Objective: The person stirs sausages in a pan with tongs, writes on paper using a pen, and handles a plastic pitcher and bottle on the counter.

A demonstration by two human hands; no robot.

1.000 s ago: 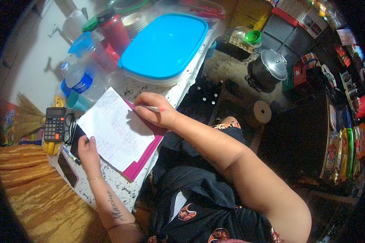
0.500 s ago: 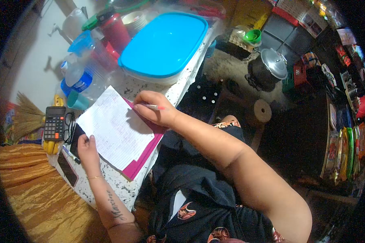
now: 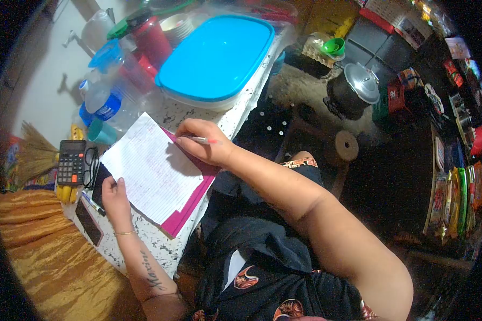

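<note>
My right hand [image 3: 206, 142] is closed around a pen [image 3: 201, 139] with a reddish end, its side resting on the right part of a written, lined sheet of paper [image 3: 150, 166]. The pen's tip is hidden behind my fingers. Under the sheet lies a magenta folder [image 3: 181, 215], showing along the right and lower edges. At the sheet's left edge is my left hand [image 3: 116, 199], its fingers curled and the thumb against the paper's margin. Left of that hand are another pen [image 3: 93, 203] and a dark phone [image 3: 89, 223].
A calculator [image 3: 72, 163] and eyeglasses [image 3: 92, 166] lie at the left. Behind the paper stand a teal cup [image 3: 102, 132], a water bottle [image 3: 104, 104], and a container with a blue lid [image 3: 217, 59]. Right of the table, a lidded pot [image 3: 361, 84] stands low down.
Both hands keep nearly the same place on the paper. The view shifts very slightly; nothing is taken up or let go.
</note>
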